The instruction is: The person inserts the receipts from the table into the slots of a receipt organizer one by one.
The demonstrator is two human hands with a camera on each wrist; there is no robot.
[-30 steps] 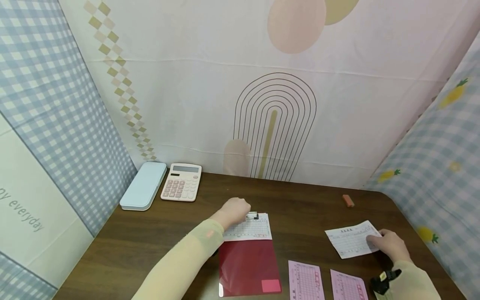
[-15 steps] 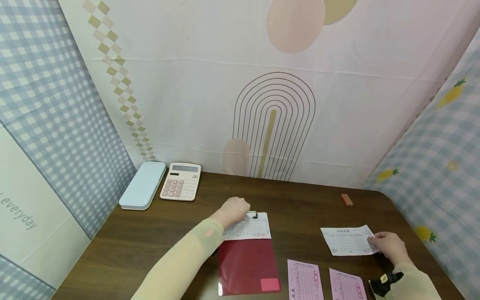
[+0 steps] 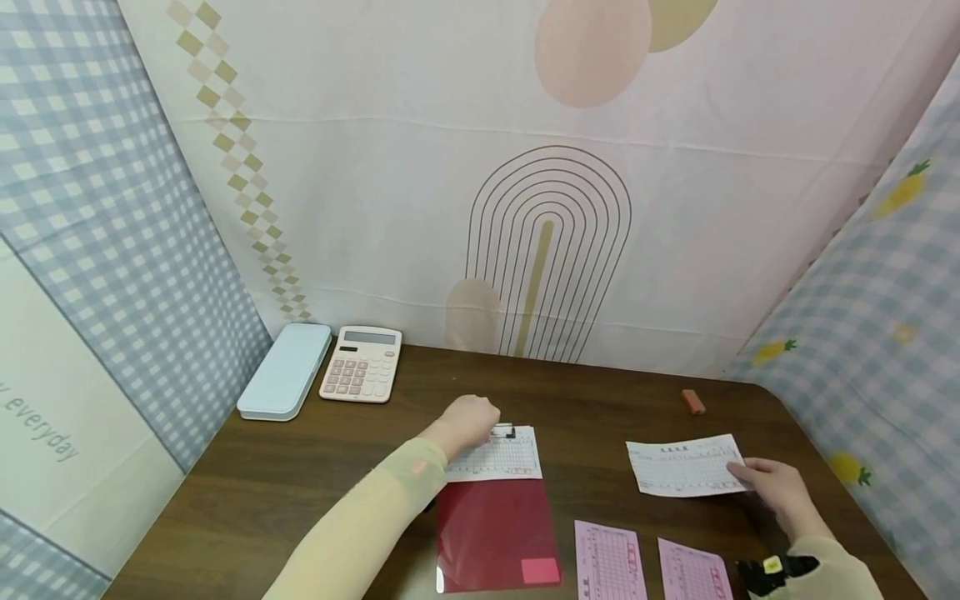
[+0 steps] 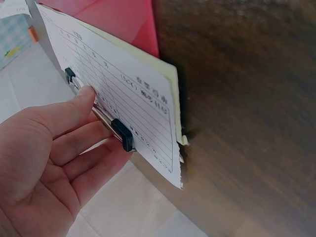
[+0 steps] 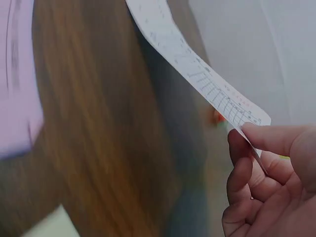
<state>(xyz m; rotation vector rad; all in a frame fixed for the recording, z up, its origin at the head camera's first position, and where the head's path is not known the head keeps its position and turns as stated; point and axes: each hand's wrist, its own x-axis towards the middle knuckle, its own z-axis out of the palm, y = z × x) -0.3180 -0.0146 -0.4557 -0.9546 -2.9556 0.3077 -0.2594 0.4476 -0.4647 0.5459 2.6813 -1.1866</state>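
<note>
My left hand (image 3: 463, 421) is at the top end of a red clipboard (image 3: 495, 533). In the left wrist view, my thumb and fingers pinch its metal clip (image 4: 127, 135), which has black end pieces. A white printed form (image 4: 113, 89) lies under the clip, with a pale yellow sheet (image 4: 170, 74) showing behind it. On the right, my right hand (image 3: 780, 492) pinches the right edge of a loose white slip (image 3: 678, 467) between thumb and fingers. The slip bends in the right wrist view, held over the table. Two pink slips (image 3: 609, 558) (image 3: 696, 575) lie nearer to me.
A light blue case (image 3: 287, 372) and a white calculator (image 3: 362, 364) sit at the back left of the brown table (image 3: 300, 492). A small orange-brown block (image 3: 693, 402) lies at the back right. Patterned cloth hangs behind and at both sides.
The white slip in my right hand has shifted left and slightly toward the back, and its tilt has changed. My left hand stays at the clip.
</note>
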